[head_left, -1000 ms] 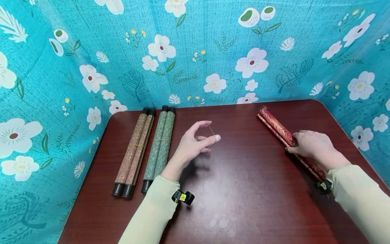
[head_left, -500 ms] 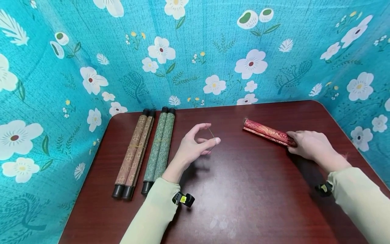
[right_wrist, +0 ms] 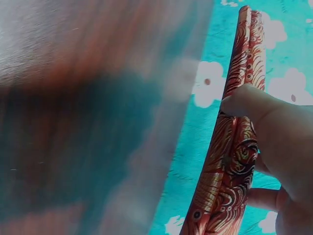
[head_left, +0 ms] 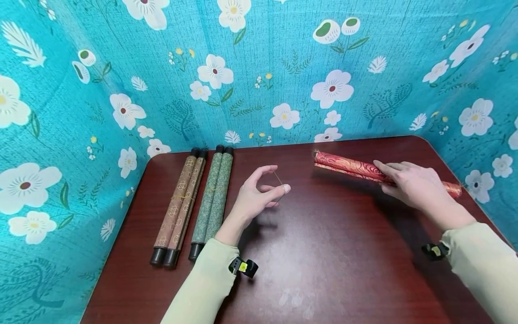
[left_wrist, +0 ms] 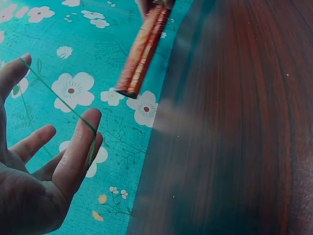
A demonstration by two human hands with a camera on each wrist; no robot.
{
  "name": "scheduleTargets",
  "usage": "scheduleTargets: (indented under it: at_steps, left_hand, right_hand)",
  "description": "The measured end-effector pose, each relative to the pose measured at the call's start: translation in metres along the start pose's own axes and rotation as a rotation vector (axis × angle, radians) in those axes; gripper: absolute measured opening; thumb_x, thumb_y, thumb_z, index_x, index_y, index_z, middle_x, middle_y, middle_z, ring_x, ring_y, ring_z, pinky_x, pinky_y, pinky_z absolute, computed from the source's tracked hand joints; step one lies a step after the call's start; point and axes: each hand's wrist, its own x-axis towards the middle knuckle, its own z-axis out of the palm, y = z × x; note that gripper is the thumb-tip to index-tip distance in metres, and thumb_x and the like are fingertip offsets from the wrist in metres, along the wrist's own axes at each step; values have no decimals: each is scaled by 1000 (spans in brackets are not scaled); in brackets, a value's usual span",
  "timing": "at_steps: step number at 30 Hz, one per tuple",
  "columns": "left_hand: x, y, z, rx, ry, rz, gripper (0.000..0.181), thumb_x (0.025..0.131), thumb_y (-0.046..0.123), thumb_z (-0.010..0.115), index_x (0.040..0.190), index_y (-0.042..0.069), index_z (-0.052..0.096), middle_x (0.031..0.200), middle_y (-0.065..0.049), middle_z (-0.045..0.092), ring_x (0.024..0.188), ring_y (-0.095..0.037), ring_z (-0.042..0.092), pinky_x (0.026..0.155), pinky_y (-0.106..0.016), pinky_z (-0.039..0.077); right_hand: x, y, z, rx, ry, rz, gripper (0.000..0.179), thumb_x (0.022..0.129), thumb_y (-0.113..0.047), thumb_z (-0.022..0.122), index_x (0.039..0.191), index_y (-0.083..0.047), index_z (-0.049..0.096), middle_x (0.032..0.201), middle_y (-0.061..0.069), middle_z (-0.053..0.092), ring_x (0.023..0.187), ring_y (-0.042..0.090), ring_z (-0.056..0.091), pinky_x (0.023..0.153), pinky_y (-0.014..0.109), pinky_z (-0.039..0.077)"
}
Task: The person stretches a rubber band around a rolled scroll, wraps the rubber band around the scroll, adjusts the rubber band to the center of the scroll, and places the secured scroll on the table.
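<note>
In the head view, my left hand [head_left: 252,198] is held over the middle of the table with thumb and fingers spread apart. A thin rubber band [left_wrist: 58,99] is stretched between the thumb and the fingers; it looks green in the left wrist view. On the right, my right hand [head_left: 418,186] grips a red and gold patterned scroll [head_left: 344,164] around its middle. The scroll is rolled from both sides into two parallel rolls and is held above the table. In the right wrist view, the thumb [right_wrist: 239,100] presses across the rolls of the scroll.
A brown scroll [head_left: 176,211] and a green scroll [head_left: 212,202], both with black end caps and a band around the middle, lie side by side at the table's left. The dark red table [head_left: 323,252] meets a blue flowered cloth [head_left: 263,58] behind and at the sides.
My right hand has lifted the red scroll from the table's right side and turned it from steeply slanted to nearly crosswise. The left hand with the rubber band has stayed almost still.
</note>
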Motion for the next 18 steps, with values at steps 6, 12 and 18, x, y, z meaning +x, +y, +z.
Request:
scheduleTargets:
  at_steps: [6,12,18]
  left_hand:
    - [1,1,-1,-26,5,8,61,89,29,89,144,32,63,151,3,53,105,-23,74,82,-49,66]
    - [3,2,0,-76,-1,16,63,89,25,88,146,31,61,152,1,53,110,-25,73,82,-48,66]
    - [5,4,1,-105,-11,35,65,90,22,87,148,31,59,153,0,52,113,-26,72,88,-59,62]
  right_hand:
    - [9,-7,-14,9,128,-115,67,90,-37,84,148,-10,63,120,22,75,102,42,71,52,56,56]
    - [19,-20,-26,33,247,-194,79,108,-71,25,155,-16,59,124,20,75,102,41,70,52,55,56]
    - [30,-37,-36,48,312,-254,70,111,-64,30,155,-17,58,127,19,75,104,40,71,56,55,58]
